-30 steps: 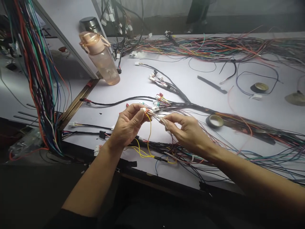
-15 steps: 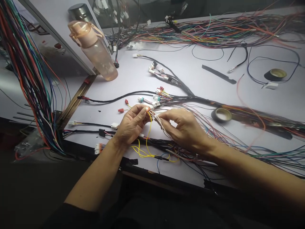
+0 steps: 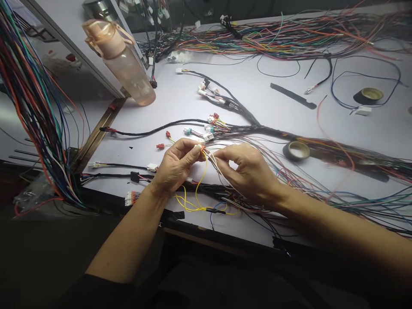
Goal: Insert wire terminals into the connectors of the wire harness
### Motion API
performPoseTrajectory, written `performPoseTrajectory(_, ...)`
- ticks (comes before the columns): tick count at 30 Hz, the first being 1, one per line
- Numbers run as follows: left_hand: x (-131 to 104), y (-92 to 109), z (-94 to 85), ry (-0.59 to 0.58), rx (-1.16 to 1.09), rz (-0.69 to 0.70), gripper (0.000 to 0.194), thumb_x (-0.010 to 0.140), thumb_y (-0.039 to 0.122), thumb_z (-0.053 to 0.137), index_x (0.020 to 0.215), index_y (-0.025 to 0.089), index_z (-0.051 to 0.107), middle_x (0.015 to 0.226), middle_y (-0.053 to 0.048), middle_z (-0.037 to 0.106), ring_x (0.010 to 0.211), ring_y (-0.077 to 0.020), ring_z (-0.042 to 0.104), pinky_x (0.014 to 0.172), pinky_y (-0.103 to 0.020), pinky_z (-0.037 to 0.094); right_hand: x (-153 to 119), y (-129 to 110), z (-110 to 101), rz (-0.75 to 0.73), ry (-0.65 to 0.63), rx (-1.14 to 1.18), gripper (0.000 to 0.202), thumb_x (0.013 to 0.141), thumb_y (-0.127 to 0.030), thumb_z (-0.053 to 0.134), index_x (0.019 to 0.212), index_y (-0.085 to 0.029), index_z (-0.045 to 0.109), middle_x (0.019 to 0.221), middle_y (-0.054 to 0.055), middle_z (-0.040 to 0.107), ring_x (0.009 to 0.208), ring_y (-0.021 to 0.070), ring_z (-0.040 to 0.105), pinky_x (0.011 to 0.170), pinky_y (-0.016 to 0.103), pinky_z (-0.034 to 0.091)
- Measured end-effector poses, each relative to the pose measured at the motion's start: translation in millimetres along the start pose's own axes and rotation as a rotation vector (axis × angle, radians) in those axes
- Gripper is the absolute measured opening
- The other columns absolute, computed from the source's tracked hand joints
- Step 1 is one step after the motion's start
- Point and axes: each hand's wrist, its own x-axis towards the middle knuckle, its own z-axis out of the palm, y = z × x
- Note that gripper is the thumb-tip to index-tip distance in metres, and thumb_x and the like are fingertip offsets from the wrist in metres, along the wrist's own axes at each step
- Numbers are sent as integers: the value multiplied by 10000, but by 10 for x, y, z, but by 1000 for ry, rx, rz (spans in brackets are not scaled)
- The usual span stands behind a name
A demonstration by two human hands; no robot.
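Between thumb and fingers, my left hand (image 3: 180, 165) pinches a small white and orange connector (image 3: 202, 147), mostly covered by the fingertips. White wires (image 3: 213, 159) and a yellow wire (image 3: 205, 169) come out of it. My right hand (image 3: 247, 174) is closed on the white wires just right of the connector. The yellow wire drops to a black-taped joint (image 3: 215, 210) near the table's front edge. Beyond my hands lies a black-taped wire harness (image 3: 273, 132), its branches ending in red connectors (image 3: 160, 146), a teal connector (image 3: 187, 131) and white connectors (image 3: 208, 137).
A peach water bottle (image 3: 128, 73) stands at the back left beside a panel. Tape rolls (image 3: 296, 151) and a dark flat strip (image 3: 292, 95) lie on the right. A thick wire bundle (image 3: 289, 43) runs along the back; another (image 3: 35, 103) hangs at left.
The whole view has shifted slightly, so the table things sit a little further left and up. Both hands keep their hold on the connector and wires.
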Motion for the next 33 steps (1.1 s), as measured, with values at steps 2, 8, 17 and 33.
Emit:
performPoseTrajectory(2, 0, -7, -3, -11, 13, 8, 43, 822, 226, 702, 842, 191, 687, 790, -3, 663, 751, -89, 614, 769, -231, 487, -1, -3, -1, 4, -4, 2, 231, 872, -155, 505, 846, -161, 734, 730, 27, 715, 640, 121, 603, 670, 265, 420)
performPoseTrajectory(8, -5, -29, -9, -23, 55, 36, 73, 788, 216, 736, 842, 196, 691, 800, 0, 685, 761, -95, 632, 774, -237, 501, -11, -1, 10, 18, -31, -16, 240, 871, -148, 497, 804, -146, 727, 674, 31, 685, 604, 120, 572, 650, 268, 412)
performPoseTrajectory(17, -26, -2, 23, 8, 67, 39, 105, 751, 227, 768, 815, 188, 695, 805, -9, 708, 753, -106, 651, 772, -252, 519, -38, 18, -8, 96, -53, 63, 202, 880, -183, 536, 857, -176, 737, 750, 28, 726, 647, 123, 617, 649, 254, 431)
performPoseTrajectory(33, -67, -8, 12, -38, 133, 20, 80, 743, 191, 772, 808, 189, 725, 811, -21, 725, 762, -110, 662, 768, -237, 532, -124, 28, 100, 1, -13, -34, 259, 913, -175, 492, 753, -161, 696, 704, 34, 688, 636, 122, 575, 669, 264, 413)
